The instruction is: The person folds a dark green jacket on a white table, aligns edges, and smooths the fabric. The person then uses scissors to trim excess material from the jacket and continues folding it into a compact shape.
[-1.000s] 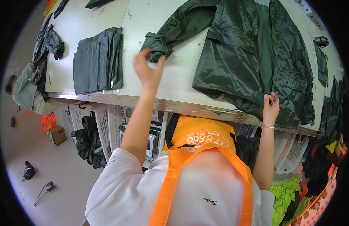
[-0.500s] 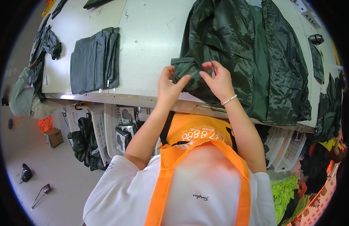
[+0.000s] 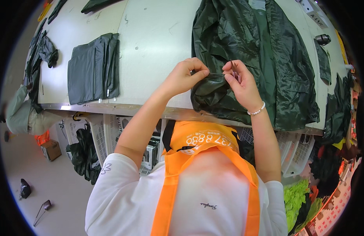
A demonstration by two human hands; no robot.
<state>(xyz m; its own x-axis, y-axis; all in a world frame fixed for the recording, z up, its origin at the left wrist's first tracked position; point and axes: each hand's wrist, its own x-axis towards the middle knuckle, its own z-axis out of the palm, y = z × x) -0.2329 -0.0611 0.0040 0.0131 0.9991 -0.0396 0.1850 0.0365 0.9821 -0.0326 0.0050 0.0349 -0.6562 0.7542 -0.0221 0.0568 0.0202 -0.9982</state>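
A dark green shiny jacket (image 3: 249,59) lies spread on the table in front of me. Its lower left edge is lifted and stretched between my two hands. My left hand (image 3: 186,74) is closed, pinching one end of that edge between thumb and fingers. With thumb and forefinger, my right hand (image 3: 243,84) pinches the edge a little further right. Small dark snips (image 3: 232,67) are tucked in the same hand, pointed end up; the fingers hide most of them.
The pale table (image 3: 154,47) carries a stack of folded dark green garments (image 3: 93,69) on the left. A black round object (image 3: 322,39) lies far right. White baskets (image 3: 97,133) stand below the front edge. Another person (image 3: 22,110) is at the far left.
Both hands have shifted right and moved along the jacket's edge. The bunched flap they held is now drawn out into a stretched edge. The view has turned slightly.
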